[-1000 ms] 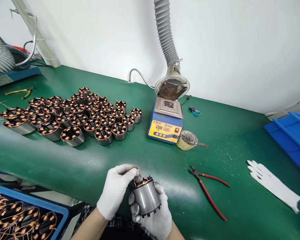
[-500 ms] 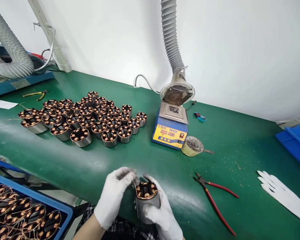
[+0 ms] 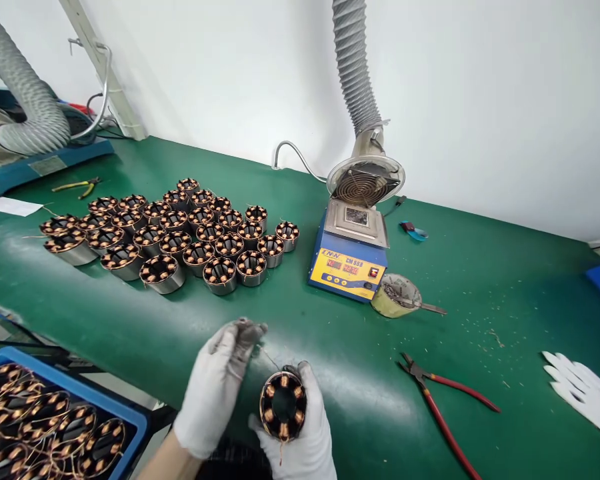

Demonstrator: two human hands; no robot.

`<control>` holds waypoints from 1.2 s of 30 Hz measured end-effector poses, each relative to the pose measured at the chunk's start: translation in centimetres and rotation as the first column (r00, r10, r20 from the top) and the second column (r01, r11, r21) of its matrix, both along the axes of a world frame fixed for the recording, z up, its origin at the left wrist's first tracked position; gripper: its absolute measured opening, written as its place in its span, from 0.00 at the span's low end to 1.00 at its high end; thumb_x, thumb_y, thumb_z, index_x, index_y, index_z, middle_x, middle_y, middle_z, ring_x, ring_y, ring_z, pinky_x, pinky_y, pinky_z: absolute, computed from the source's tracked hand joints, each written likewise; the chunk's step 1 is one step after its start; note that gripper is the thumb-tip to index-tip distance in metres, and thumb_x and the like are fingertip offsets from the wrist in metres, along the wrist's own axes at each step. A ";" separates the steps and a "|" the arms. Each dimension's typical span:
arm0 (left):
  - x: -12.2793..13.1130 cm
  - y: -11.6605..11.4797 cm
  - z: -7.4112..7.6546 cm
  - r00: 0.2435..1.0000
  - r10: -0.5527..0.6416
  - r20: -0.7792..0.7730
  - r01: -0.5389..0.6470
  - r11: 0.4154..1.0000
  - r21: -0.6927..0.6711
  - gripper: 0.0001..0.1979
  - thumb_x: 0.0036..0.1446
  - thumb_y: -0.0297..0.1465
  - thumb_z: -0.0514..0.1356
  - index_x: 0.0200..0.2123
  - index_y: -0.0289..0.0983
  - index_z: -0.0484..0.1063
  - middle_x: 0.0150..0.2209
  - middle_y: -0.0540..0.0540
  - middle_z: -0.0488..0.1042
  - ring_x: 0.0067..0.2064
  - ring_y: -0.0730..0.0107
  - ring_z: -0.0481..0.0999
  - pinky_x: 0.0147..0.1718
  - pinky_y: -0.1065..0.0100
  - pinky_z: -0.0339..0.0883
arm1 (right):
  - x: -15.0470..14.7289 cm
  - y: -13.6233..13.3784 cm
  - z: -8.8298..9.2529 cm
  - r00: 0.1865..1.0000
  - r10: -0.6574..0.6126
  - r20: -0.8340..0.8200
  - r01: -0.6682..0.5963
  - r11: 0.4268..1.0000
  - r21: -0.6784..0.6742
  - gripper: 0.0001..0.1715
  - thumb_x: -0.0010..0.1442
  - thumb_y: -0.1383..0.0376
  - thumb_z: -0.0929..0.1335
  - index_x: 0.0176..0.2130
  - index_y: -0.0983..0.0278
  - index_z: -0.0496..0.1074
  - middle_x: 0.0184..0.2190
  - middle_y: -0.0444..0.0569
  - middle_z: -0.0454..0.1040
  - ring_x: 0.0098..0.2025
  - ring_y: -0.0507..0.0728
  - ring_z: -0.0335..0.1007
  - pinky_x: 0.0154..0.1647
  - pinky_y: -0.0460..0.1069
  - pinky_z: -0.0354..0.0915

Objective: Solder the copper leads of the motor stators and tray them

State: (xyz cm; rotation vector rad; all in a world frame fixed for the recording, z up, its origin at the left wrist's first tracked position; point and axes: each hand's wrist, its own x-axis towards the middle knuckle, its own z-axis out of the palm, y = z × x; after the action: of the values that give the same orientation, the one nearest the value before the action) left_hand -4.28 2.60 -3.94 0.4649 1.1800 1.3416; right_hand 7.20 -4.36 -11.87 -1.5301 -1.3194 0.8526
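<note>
My right hand, in a white glove, is wrapped round a motor stator with copper coils. The stator is tipped so that its round opening faces me. A thin wire lead runs from its upper rim toward my left hand, which is also gloved, with dark-stained fingertips. The left fingers are closed together at the end of this lead, beside and above the stator. A second short lead hangs from the stator's lower edge.
Several stators stand grouped on the green table. A blue solder pot sits under an exhaust hose, beside a small tub. Red-handled pliers and a white glove lie right. A blue crate holds more stators.
The stator has been tilted from upright to face me, with my right hand now lower around it. My left hand has drawn away to the left and slightly up, and the view has shifted.
</note>
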 end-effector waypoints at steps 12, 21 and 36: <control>-0.9 1.9 1.6 0.818 -0.262 -0.512 0.249 0.964 -0.094 0.13 0.44 0.40 0.60 0.26 0.36 0.76 0.25 0.48 0.77 0.30 0.67 0.72 0.32 0.69 0.65 | 0.4 0.3 -0.8 0.994 0.099 -0.051 -0.097 0.995 0.033 0.44 0.45 0.54 0.73 0.57 0.63 0.57 0.52 0.59 0.67 0.53 0.69 0.65 0.54 0.61 0.61; 0.1 0.4 2.1 0.914 -0.392 -0.109 0.365 0.908 -0.207 0.12 0.37 0.35 0.66 0.26 0.34 0.73 0.21 0.52 0.72 0.26 0.72 0.69 0.29 0.70 0.61 | 0.2 0.3 0.5 0.987 0.105 -0.122 -0.115 0.991 -0.075 0.58 0.47 0.51 0.71 0.63 0.67 0.39 0.53 0.63 0.66 0.53 0.69 0.65 0.54 0.61 0.61; 1.0 1.5 2.0 0.859 -0.451 -0.244 0.407 0.889 -0.212 0.12 0.32 0.27 0.65 0.27 0.34 0.76 0.27 0.47 0.78 0.32 0.64 0.75 0.34 0.66 0.66 | 0.3 0.3 0.2 0.979 0.079 -0.186 -0.108 0.982 -0.154 0.61 0.43 0.56 0.74 0.63 0.62 0.38 0.56 0.61 0.63 0.56 0.69 0.62 0.54 0.61 0.62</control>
State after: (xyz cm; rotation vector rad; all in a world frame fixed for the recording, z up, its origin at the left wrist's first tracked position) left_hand -3.26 4.06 -1.98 0.7818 1.3099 0.8041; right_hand 7.53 -4.06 -11.64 -1.4854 -1.2220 1.1557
